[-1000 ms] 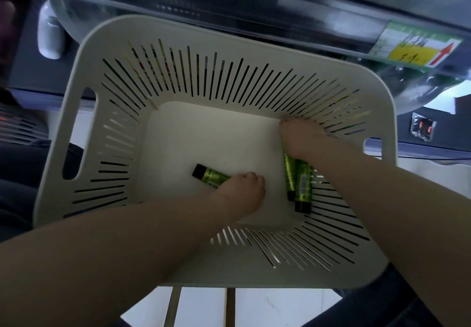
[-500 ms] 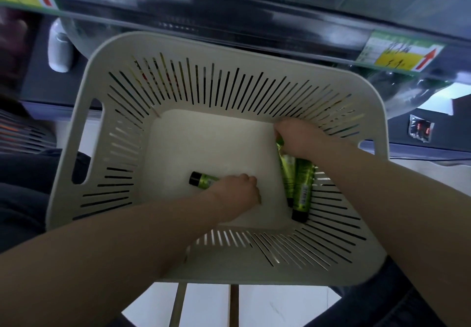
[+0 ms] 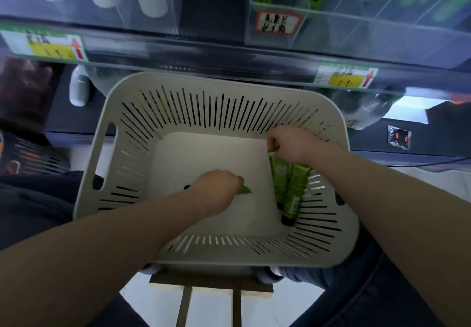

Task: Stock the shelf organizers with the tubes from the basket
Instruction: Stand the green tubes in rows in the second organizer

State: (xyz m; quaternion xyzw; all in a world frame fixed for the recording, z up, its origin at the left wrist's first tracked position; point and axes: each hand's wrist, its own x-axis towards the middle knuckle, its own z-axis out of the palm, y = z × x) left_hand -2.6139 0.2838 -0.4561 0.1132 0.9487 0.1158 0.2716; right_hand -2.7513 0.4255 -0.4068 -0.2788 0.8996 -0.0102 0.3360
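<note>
Left hand [image 3: 216, 190] grips one tube [image 3: 246, 190] lying crosswise in the basket [image 3: 229, 84]; right hand [image 3: 293, 144], farther forward, pinches two lengthwise tubes [image 3: 295, 186].

Both forearms [image 3: 114, 250] bare to the frame edge, left hand [image 3: 216, 191] and right hand [image 3: 293, 145] bare too, right trouser leg [image 3: 369, 291] in dark blue denim, left trouser leg [image 3: 30, 212] darker

The left hand [image 3: 216, 189] hides most of its tube [image 3: 245, 190]; the shelf organizers [image 3: 344, 31] are blurred, cut off above.
</note>
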